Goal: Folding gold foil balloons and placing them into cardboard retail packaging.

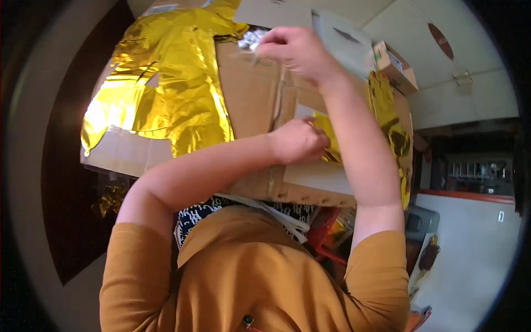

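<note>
My left hand (300, 141) is closed, its curled fingers at the edge of a small piece of yellow-gold foil (331, 136) that lies over a white sheet (315, 176). Farther off, my right hand (301, 54) is raised, thumb and fingers drawn into a pinch. Just left of its fingertips sits a cluster of small white pieces (251, 40). A thin, see-through strip shows below the pinch, but what the fingers hold is unclear. A large, flat gold foil balloon (188, 66) lies spread out to the left of both hands.
Brown cardboard (246, 83) covers the work surface. More gold foil (383, 105) lies along its right side, near a small open carton (395, 67). At the back right stands a pale box (343, 41). White cabinet doors (470, 44) rise beyond.
</note>
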Demonstrator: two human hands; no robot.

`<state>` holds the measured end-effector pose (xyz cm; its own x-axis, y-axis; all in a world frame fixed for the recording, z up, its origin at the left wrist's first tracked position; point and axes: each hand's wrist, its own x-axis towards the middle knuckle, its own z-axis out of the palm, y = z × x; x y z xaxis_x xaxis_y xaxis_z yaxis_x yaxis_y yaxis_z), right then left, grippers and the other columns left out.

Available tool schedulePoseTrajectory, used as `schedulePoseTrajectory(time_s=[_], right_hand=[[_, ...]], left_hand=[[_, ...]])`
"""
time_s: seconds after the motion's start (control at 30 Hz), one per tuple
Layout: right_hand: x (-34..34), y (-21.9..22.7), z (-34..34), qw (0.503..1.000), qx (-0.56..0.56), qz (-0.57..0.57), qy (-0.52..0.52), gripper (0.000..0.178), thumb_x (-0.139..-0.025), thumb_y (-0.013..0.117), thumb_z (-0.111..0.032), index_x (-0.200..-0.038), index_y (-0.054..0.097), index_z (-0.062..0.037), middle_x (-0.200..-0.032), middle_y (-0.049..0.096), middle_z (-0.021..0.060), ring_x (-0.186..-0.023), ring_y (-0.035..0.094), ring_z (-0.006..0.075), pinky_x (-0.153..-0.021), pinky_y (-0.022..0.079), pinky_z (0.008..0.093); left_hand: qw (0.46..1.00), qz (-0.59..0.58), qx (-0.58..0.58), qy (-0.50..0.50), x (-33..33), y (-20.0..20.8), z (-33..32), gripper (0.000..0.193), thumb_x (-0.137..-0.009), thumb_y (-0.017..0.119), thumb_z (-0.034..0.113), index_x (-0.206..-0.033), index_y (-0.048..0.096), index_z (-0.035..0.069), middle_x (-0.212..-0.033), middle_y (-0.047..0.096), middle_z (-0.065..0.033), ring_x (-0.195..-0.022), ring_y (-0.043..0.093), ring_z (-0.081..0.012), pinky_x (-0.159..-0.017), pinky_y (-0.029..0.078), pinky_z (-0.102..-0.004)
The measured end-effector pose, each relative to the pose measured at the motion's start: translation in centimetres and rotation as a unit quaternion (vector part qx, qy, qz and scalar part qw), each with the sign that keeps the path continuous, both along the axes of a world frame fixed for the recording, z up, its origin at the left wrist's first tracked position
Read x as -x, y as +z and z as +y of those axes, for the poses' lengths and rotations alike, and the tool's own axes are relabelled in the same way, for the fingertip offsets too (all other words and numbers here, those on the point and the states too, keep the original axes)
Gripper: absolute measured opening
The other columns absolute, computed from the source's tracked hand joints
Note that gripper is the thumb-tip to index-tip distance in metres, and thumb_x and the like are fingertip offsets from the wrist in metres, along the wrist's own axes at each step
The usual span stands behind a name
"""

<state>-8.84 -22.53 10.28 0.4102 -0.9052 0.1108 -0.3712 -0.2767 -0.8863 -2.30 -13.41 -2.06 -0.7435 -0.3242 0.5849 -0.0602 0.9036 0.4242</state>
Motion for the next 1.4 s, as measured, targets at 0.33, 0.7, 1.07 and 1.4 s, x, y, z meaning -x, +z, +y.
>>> schedulePoseTrajectory(time_s=[0.33,0.7,1.07,1.4], right_hand=[[13.9,1.6,22.0,0.977,-0.032,-0.095,-0.189,0.01,-0.087,0.07,-0.001,-0.098,0.069,0.0,-0.084,0.068,0.0017,-0.072,0.062,0.0065,-0.067,0.05,0.0215],[13.3,-9.1,21.4,0.809,0.311,0.442,-0.23,0.013,-0.084,0.066,-0.008,-0.094,0.071,-0.0025,-0.09,0.069,0.0108,-0.085,0.068,0.0261,-0.079,0.053,0.0408],[13.5,-6.7,28.8,0.841,0.26,0.316,-0.355,0.015,-0.085,0.067,-0.006,-0.098,0.071,0.0,-0.094,0.072,0.0131,-0.082,0.069,0.0271,-0.079,0.055,0.0393],[17.1,-8.7,27.7,0.859,0.201,0.251,-0.398,0.011,-0.079,0.078,-0.013,-0.087,0.073,-0.008,-0.082,0.066,0.0054,-0.079,0.063,0.0249,-0.075,0.049,0.038]], left_hand=[[0.993,-0.011,-0.106,0.043,-0.2,2.3,-0.1,0.02,-0.085,0.066,0.021,-0.091,0.069,0.001,-0.08,0.068,-0.0195,-0.077,0.067,-0.039,-0.073,0.055,-0.0469],[0.966,-0.089,-0.229,0.077,-0.6,4.1,0.0,0.029,-0.093,0.068,0.018,-0.114,0.068,-0.001,-0.091,0.073,-0.019,-0.073,0.069,-0.0255,-0.073,0.055,-0.0368],[0.99,-0.073,-0.117,0.026,-1.1,3.2,1.2,0.023,-0.088,0.069,0.013,-0.107,0.069,-0.001,-0.102,0.07,-0.0201,-0.094,0.067,-0.0396,-0.086,0.055,-0.044],[0.998,-0.003,-0.055,0.022,-0.8,2.4,1.4,0.021,-0.084,0.069,0.011,-0.102,0.07,0.0,-0.094,0.07,-0.0172,-0.087,0.067,-0.0366,-0.079,0.056,-0.0422]])
